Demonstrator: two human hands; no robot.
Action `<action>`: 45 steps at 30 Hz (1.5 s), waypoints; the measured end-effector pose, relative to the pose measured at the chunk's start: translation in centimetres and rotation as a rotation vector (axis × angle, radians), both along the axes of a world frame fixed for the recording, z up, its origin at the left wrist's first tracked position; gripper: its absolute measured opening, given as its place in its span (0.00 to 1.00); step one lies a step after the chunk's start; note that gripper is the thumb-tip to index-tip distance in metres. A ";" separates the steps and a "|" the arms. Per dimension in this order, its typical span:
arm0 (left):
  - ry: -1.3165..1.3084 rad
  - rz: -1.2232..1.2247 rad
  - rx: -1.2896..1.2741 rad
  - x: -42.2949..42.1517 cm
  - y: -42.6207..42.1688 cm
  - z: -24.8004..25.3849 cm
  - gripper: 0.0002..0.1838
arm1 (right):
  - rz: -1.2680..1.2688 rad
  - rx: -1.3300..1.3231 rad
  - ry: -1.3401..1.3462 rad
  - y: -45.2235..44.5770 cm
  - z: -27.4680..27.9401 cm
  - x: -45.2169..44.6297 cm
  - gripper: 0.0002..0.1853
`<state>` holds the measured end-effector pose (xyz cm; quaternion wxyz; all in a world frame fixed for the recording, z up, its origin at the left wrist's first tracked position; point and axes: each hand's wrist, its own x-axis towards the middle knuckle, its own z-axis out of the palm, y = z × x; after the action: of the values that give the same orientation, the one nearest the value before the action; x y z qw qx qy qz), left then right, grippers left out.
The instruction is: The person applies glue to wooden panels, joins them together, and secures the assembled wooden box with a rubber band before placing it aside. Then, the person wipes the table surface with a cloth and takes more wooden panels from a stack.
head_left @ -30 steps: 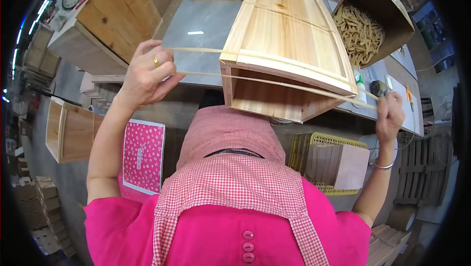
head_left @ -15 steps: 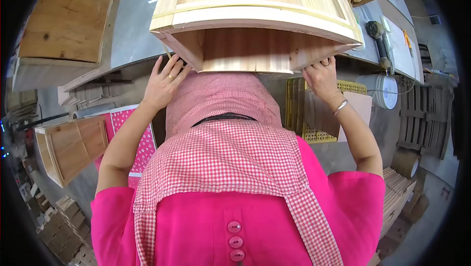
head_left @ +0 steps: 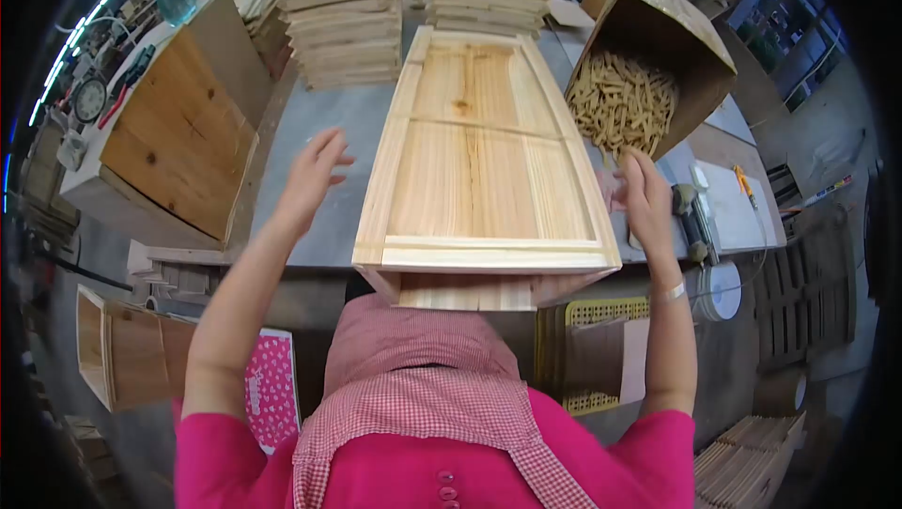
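A pale wooden box (head_left: 470,161) lies on the grey table, its open end facing me. One thin band crosses its top panel and another runs near the front edge. To the left of the box is my left hand (head_left: 315,176), raised and empty with its fingers stretched. My right hand (head_left: 646,197) is beside the box's right side, just below a cardboard box (head_left: 700,49) tipped towards me and full of tan bands (head_left: 620,100). Its fingers are bent and parted from the thumb, with nothing visible between them.
Stacked wooden panels (head_left: 343,21) stand behind the box. A larger wooden case (head_left: 178,138) is at the left, a tape-gun-like tool (head_left: 691,218) at the right. Below the table are a yellow basket (head_left: 592,403) and another wooden box (head_left: 141,349). Part of another person shows at the top.
Both hands have let go of the band, now around the wooden box, and moved up to either side. The box appears farther from me, and the view takes in more of the table.
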<state>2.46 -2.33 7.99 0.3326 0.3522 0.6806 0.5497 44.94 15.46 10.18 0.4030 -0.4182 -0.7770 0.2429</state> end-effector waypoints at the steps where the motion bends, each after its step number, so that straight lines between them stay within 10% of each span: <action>1: -0.049 -0.034 -0.052 -0.5 3.1 1.0 0.32 | 0.030 0.011 -0.020 3.2 0.1 -1.4 0.23; 7: -0.065 -0.197 -0.160 1.2 15.7 2.8 0.37 | 0.195 -0.359 -0.283 9.0 4.0 -11.0 0.27; 9: 0.497 -0.078 -0.348 1.9 16.7 2.3 0.32 | 0.217 -0.099 -0.202 10.3 1.5 -11.9 0.30; 15: 0.999 -0.328 -0.406 2.4 16.8 2.4 0.19 | 0.286 -0.065 -0.388 11.2 2.3 -11.8 0.33; 20: 0.409 -0.043 -0.337 1.5 19.5 -0.1 0.29 | 0.119 -0.161 -0.599 11.9 4.4 -15.2 0.43; 24: 0.550 0.038 -0.402 3.0 21.2 0.1 0.28 | 0.122 -0.113 -0.534 14.6 1.9 -13.8 0.41; 27: 0.276 0.160 -0.228 3.4 17.5 0.9 0.27 | 0.055 -0.055 -0.544 7.8 5.6 -13.6 0.37; 37: 0.688 0.282 0.608 5.7 3.2 16.0 0.30 | 0.132 0.330 0.083 0.2 15.7 -10.3 0.33; 45: 0.662 0.493 0.867 3.6 4.1 1.1 0.26 | -0.190 0.548 0.116 1.6 -1.9 -16.0 0.32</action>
<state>6.09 1.79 9.12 -0.2087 0.4399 0.5233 0.6994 28.91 17.09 8.29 0.5655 -0.3502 -0.7467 0.0088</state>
